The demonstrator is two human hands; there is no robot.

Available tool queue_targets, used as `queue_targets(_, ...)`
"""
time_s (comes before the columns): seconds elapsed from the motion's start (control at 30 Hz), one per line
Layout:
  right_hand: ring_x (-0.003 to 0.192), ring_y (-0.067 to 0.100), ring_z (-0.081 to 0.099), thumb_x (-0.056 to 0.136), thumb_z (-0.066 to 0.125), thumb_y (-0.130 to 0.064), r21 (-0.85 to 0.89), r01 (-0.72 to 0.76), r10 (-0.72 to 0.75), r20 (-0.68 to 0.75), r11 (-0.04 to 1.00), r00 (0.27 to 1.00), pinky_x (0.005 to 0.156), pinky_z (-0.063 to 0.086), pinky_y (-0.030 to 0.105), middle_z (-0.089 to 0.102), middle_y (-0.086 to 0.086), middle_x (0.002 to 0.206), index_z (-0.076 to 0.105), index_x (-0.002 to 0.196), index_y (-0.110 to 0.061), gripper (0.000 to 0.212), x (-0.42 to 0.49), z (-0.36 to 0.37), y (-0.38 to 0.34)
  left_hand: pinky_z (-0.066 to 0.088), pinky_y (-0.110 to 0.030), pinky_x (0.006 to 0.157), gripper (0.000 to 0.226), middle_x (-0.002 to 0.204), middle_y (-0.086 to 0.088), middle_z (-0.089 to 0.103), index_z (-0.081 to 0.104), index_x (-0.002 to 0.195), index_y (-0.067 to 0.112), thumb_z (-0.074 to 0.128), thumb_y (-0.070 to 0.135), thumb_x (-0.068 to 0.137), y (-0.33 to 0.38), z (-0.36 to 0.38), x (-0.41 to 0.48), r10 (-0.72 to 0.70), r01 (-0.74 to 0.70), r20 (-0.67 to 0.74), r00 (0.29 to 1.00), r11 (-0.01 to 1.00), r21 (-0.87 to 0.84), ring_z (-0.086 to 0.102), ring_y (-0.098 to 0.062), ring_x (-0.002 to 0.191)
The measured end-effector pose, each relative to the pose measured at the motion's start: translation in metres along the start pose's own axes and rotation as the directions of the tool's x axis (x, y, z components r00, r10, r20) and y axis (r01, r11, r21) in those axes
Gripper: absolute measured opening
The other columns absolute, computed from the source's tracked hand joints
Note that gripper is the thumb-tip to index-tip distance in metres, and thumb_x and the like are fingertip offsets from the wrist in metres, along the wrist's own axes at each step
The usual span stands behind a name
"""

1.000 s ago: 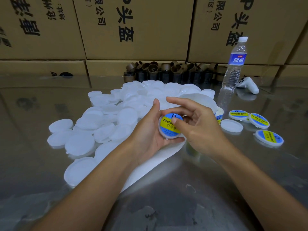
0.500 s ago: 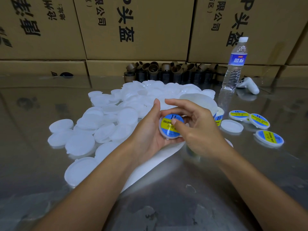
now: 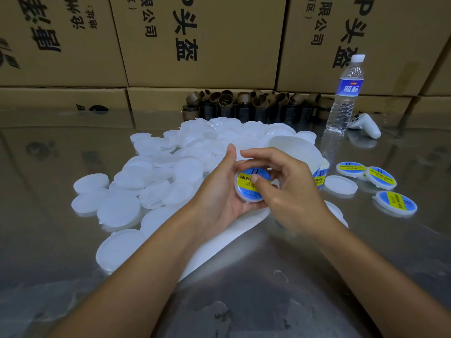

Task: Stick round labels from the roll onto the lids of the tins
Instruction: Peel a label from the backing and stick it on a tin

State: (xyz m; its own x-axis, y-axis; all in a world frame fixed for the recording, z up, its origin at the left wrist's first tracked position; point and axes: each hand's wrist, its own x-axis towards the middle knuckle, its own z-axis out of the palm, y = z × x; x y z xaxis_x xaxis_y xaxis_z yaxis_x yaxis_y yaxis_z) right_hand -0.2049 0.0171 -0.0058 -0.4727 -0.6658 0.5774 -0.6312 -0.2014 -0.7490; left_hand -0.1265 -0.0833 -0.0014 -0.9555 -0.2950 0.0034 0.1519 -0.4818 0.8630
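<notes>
Pressing label (image 3: 244, 184) onto lid (image 3: 247, 197), held above the desk (image 3: 244, 301).
My left grip (image 3: 219, 203) cups the lid by its rim; my right grip (image 3: 292, 198) pinches it, thumb flat on the label. I judge it light, thin, slightly flexible and smooth: hold the rim, support underneath. Label's far edge is hidden by fingers (image 3: 266, 154), possibly unseated.

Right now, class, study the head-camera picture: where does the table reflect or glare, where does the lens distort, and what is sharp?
Head view: the shiny table mirrors the cardboard boxes and water bottle, with glare near the bottom edge; box edges lean outward at the corners, wide-angle distortion; the label on the held lid is sharp, the right hand partly covering it.
</notes>
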Motion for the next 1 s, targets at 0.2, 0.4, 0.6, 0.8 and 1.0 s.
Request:
queue_targets(0.2,0.096,0.002,0.058,0.083,0.057,0.009,-0.099,0.052,-0.052,-0.006,0.994,0.999,0.077,0.04,0.009,0.069,-0.016,0.102,0.061,0.113,-0.03,0.049,-0.0011,0.0013,0.0014,0.059,-0.034,0.074,0.062,0.106,-0.015,0.068,0.058,0.116,0.002,0.027,0.053,0.098,-0.0001,-0.0022,0.0006,0.005,-0.005,-0.005,1.0,1.0,-0.021,0.069,-0.025,0.09)
queue_targets(0.4,0.093,0.01,0.056,0.077,0.065,0.009,-0.166,0.12,-0.133,-0.066,0.979,0.989,0.072,0.048,0.015,0.053,-0.014,0.117,0.052,0.122,-0.037,0.065,-0.0006,-0.0022,0.0017,0.058,-0.032,0.074,0.055,0.104,-0.01,0.069,0.059,0.115,0.003,0.052,0.043,0.078,0.0002,-0.0041,-0.0013,0.003,-0.005,0.047,0.999,1.0,0.028,0.068,-0.023,0.092)
queue_targets(0.6,0.101,0.002,0.056,0.08,0.068,0.0,-0.231,0.063,-0.119,-0.237,0.971,0.964,0.086,0.041,0.013,0.058,-0.011,0.113,0.055,0.119,-0.029,0.05,0.0022,-0.0065,0.0034,0.058,-0.041,0.081,0.044,0.103,-0.015,0.065,0.061,0.108,0.005,0.064,0.028,0.071,-0.0016,-0.004,-0.0028,0.075,-0.077,0.028,0.997,0.994,0.081,0.068,-0.023,0.088)
queue_targets(0.8,0.096,0.002,0.056,0.083,0.07,-0.013,-0.176,-0.033,-0.018,-0.278,0.984,0.96,0.082,0.041,0.013,0.061,-0.013,0.107,0.059,0.106,-0.029,0.03,0.0036,-0.0067,0.0007,0.059,-0.034,0.07,0.022,0.108,-0.014,0.068,0.063,0.109,0.01,0.044,0.006,0.098,-0.0025,-0.006,-0.0023,0.152,-0.151,0.001,0.988,0.982,0.111,0.071,-0.022,0.087)
queue_targets(1.0,0.09,-0.002,0.059,0.085,0.069,-0.023,-0.116,-0.081,0.051,-0.244,0.99,0.968,0.08,0.039,0.01,0.065,-0.015,0.084,0.061,0.097,-0.029,0.016,0.0013,-0.0072,-0.0034,0.058,-0.033,0.079,0.025,0.103,-0.007,0.068,0.065,0.102,0.018,0.042,0.009,0.099,-0.0011,-0.0055,-0.0017,0.268,-0.263,-0.023,0.963,0.955,0.137,0.066,-0.02,0.092)
